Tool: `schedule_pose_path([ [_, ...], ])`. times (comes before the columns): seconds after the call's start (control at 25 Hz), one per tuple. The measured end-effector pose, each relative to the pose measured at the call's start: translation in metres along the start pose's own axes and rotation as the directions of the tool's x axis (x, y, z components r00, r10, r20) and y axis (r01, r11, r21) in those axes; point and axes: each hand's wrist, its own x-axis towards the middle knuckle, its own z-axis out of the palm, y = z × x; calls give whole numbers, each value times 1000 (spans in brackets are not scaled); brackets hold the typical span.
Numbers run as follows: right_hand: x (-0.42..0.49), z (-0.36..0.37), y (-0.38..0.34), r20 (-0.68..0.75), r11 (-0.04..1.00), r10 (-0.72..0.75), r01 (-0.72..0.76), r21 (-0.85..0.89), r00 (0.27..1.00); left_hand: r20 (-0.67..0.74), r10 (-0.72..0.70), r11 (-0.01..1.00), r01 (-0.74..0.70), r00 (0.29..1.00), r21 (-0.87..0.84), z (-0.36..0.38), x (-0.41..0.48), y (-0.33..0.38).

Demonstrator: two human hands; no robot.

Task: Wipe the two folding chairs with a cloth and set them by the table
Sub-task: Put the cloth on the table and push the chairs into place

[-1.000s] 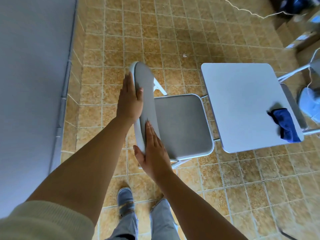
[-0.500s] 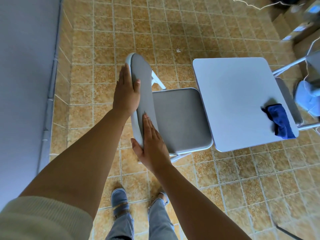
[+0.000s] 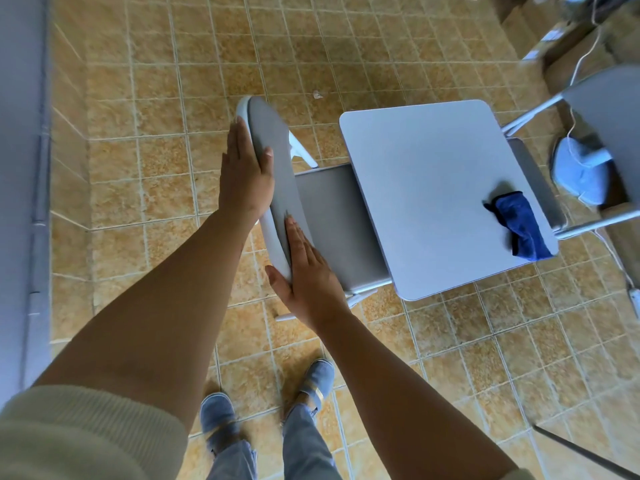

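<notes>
A grey folding chair (image 3: pixel 332 220) stands unfolded in front of me, its seat partly under the edge of the small white table (image 3: pixel 426 174). My left hand (image 3: pixel 244 171) grips the top of the chair's backrest, thumb on the front. My right hand (image 3: pixel 304 275) holds the lower end of the same backrest. A blue cloth (image 3: pixel 523 226) lies crumpled on the table's right side. The second folding chair (image 3: pixel 602 109) stands at the table's far right, only partly in view.
A grey wall (image 3: pixel 20 202) runs along the left. Cardboard boxes (image 3: pixel 568 32) and a white cable (image 3: pixel 581 60) sit at the top right, with a pale blue round object (image 3: pixel 578 174) under the second chair. My feet (image 3: pixel 266 407) stand on the tan tiled floor.
The chair has slid to the right with both hands on its backrest; its seat now reaches partly under the table's edge.
</notes>
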Motion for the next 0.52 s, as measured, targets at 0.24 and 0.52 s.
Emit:
schedule_pose_path([
  [0.24, 11, -19, 35, 11, 1000, 9, -10, 12, 1000, 7, 10, 1000, -10, 1000, -14, 26, 15, 30],
  [0.52, 14, -21, 37, 63, 998, 13, -17, 63, 998, -31, 4, 983, 2, 1000, 182, 27, 15, 32],
])
